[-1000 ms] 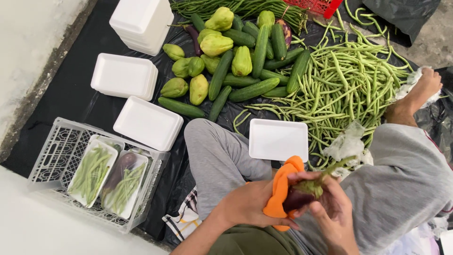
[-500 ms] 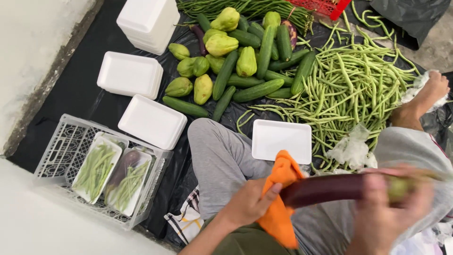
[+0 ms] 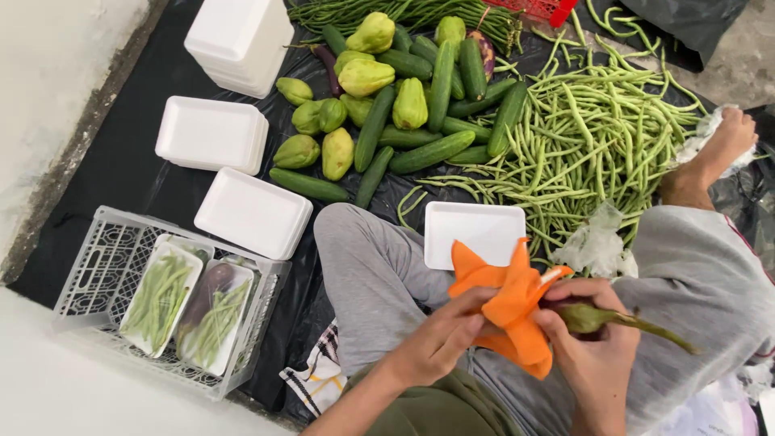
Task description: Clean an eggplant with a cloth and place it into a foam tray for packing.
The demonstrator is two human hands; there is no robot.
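The right hand [image 3: 593,351] grips an eggplant [image 3: 585,316] by its stem end above the lap, while the left hand [image 3: 444,339] presses a soft orange cloth [image 3: 513,311] around it. The eggplant is probably firm and smooth (so a little slippery), and the stem end seems the best hold.

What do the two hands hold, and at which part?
Right hand grips an eggplant near its stem end; left hand holds an orange cloth around it.
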